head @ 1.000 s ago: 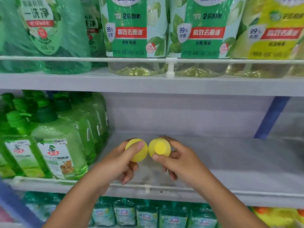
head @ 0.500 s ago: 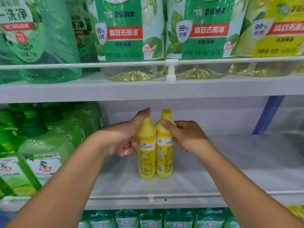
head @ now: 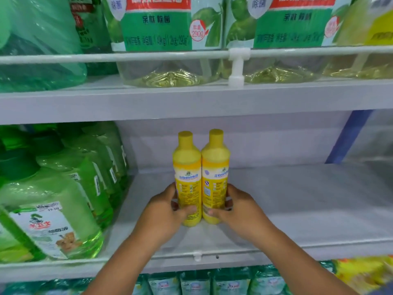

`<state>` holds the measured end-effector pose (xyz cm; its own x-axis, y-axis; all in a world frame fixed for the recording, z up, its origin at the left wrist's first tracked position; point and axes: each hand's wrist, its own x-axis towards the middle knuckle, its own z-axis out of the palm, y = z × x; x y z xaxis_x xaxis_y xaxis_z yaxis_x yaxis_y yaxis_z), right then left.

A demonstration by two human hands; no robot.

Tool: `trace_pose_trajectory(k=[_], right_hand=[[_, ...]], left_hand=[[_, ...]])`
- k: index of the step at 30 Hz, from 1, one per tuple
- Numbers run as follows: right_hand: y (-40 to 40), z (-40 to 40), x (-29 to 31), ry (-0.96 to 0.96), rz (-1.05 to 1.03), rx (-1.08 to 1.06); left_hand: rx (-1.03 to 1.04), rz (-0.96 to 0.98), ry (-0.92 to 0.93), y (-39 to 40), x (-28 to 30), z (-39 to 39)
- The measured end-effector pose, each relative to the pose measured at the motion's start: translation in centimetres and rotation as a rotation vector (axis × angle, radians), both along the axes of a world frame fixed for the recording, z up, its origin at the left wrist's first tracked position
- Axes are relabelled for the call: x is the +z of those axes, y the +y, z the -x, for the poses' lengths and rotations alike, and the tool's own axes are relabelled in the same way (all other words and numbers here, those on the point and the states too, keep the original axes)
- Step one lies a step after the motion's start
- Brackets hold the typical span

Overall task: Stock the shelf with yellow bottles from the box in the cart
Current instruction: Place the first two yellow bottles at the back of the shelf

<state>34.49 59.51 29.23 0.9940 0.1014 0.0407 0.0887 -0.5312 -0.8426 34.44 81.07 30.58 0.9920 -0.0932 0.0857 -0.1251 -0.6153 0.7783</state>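
Two yellow bottles stand upright side by side, touching, on the white middle shelf (head: 297,201). My left hand (head: 164,211) grips the lower part of the left yellow bottle (head: 186,167), thumb across its front. My right hand (head: 238,206) grips the lower part of the right yellow bottle (head: 215,165), with a fingertip on its front near the base. Both bottles have yellow caps and yellow labels with blue text. The box and the cart are out of view.
Green detergent bottles (head: 55,205) fill the shelf's left side, close to my left arm. Large green-labelled refill bottles (head: 168,39) stand on the upper shelf behind a white rail (head: 127,56). A blue upright (head: 348,137) is at the right. Green packs (head: 202,282) line the shelf below.
Both hands slid from the bottle necks down to the lower bodies. The bottles now stand further in on the shelf, and the camera has moved closer.
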Motion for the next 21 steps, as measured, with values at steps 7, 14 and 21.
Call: trace_pose_trajectory(k=[7,14,21], right_hand=[[0.4,-5.9,0.2,-0.047,0.075,-0.022],[1.7,-11.0,-1.0,-0.118,0.097,-0.144],[2.1,-14.1,-1.4,-0.101,0.059,-0.173]], left_hand=[[0.02,0.066,0.006,-0.2,-1.1,-6.4],[0.128,0.148,-0.126,-1.7,-3.0,-10.6],[0.169,0.202,-0.206,-2.8,-4.2,-12.6]])
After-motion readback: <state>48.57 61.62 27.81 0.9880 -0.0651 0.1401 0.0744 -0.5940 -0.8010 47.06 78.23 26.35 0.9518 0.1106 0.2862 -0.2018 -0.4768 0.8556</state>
